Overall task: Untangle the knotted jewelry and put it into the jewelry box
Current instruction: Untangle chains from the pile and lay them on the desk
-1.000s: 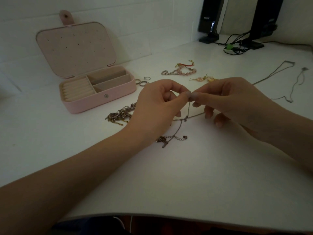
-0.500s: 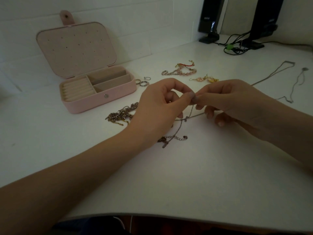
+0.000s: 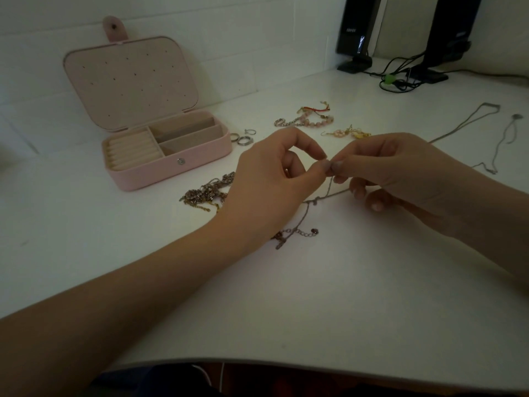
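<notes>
Two bare hands meet in the middle of the frame, over a white table. The left hand and the right hand each pinch a thin chain between thumb and first finger, and the fingertips almost touch. The other fingers are curled under.

The chain hangs down from the pinch to a small knot just above the table. From there one strand runs down to a clasp end lying on the table, partly hidden by the left wrist. Another strand goes off to the right, behind the right hand.

The pink jewelry box sits in the upper left of the frame with its lid up — it is well apart from the chain. Its little compartments look bare inside.

A tangled brown heap of chains lies between the box and the left hand, and the hand covers part of it. Some rings sit just right of the box. Above the hands lie a pink bead bracelet and gold earrings. Two thin silver necklaces stretch out at the right edge. Black speakers and black cables stand far back in the upper right — nothing there touches the jewelry.
</notes>
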Tool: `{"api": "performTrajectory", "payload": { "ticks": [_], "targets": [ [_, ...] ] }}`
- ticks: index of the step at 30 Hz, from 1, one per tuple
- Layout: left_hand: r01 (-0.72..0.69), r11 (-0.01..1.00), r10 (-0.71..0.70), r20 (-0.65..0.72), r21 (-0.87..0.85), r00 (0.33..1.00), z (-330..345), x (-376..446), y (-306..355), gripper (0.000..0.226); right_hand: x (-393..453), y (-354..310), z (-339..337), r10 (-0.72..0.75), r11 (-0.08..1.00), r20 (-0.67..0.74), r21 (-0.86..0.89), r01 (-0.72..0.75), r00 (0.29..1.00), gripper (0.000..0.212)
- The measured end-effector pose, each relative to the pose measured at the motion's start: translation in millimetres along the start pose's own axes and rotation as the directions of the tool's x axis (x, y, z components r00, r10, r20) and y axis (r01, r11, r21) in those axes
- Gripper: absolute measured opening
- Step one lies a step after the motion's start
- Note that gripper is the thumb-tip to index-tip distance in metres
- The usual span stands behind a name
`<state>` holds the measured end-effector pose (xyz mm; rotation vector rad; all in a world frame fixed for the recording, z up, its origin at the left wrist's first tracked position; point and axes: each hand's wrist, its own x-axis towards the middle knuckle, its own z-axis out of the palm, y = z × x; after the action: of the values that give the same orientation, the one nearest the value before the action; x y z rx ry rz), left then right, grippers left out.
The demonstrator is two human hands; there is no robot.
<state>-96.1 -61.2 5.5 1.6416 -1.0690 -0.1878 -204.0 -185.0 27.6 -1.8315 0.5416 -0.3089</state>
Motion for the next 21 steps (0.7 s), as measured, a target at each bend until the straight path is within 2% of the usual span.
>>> {"api": "performTrajectory", "payload": {
  "ticks": [4,8,16,21],
  "targets": [
    [-0.001,1.000,0.001,-0.014,0.025,1.000,-0.2,0.7,-1.7,0.007,0.3,0.6,1.3,-0.043,0.999,-0.030,-0.026,0.042,0.999,0.007],
    [-0.015,0.999,0.016,-0.013,0.051,1.000,0.2,1.2,-2.9,0.008,1.3,1.2,1.7,-0.066,0.997,-0.054,-0.054,0.063,0.996,0.010],
    [-0.139,0.968,0.144,-0.011,0.210,0.990,-3.0,0.2,-3.8,0.007,0.2,0.2,0.7,-0.080,0.995,-0.040,-0.065,0.077,0.996,0.017],
    [-0.169,0.953,0.180,-0.020,0.250,0.984,-3.6,1.1,-5.7,0.006,-0.3,-1.3,-1.0,-0.078,0.995,-0.033,-0.067,0.075,0.996,0.011]
  ]
}}
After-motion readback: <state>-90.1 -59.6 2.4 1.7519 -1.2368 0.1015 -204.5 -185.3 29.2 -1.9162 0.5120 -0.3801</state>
